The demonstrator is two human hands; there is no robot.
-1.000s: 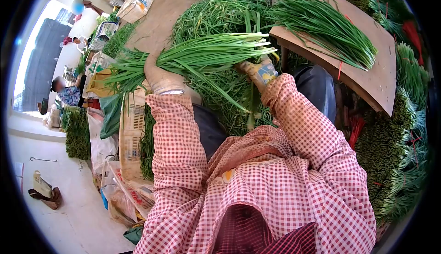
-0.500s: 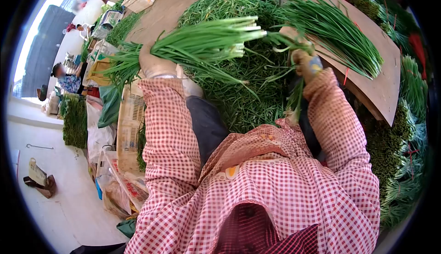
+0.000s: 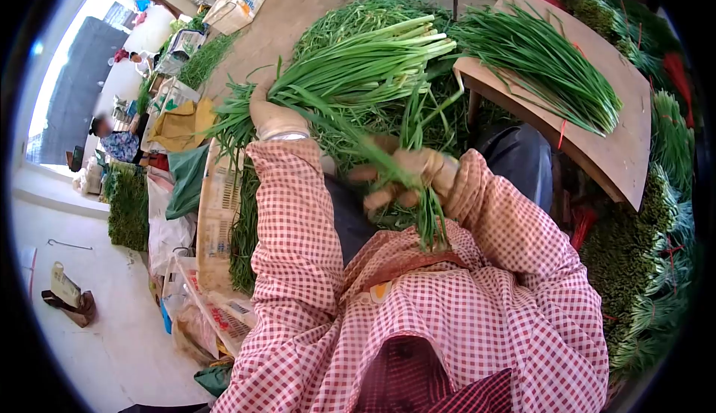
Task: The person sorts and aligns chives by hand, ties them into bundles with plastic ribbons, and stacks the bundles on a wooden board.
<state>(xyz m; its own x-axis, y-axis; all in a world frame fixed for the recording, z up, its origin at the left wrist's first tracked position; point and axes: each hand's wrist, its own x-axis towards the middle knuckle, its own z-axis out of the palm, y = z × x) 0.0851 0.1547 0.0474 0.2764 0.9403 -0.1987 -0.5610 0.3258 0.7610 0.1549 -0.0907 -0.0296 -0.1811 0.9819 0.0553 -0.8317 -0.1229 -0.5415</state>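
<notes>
My left hand (image 3: 267, 113) is closed round a thick bunch of garlic chives (image 3: 365, 62), its pale stem ends pointing right and its leaf tips hanging beyond the wrist on the left. In front of my lap is my right hand (image 3: 406, 174), in what looks like a tan glove and smeared by motion. Loose chive leaves (image 3: 431, 223) stick out above and below its palm, and its fingers reach left near a trailing leaf of the bunch. Under both hands lies a big heap of loose green leaves (image 3: 328, 29).
On the right stands a low wooden board (image 3: 630, 114) bearing a tied chive bundle (image 3: 552, 70). More bundles (image 3: 656, 293) are stacked along the right edge. A plastic crate (image 3: 216, 219) and bags (image 3: 168, 219) stand at my left. Another person (image 3: 119, 143) sits far left.
My right hand has come from beside the board leftward and down to my lap, carrying the loose leaves. My left hand with the bunch has shifted slightly right.
</notes>
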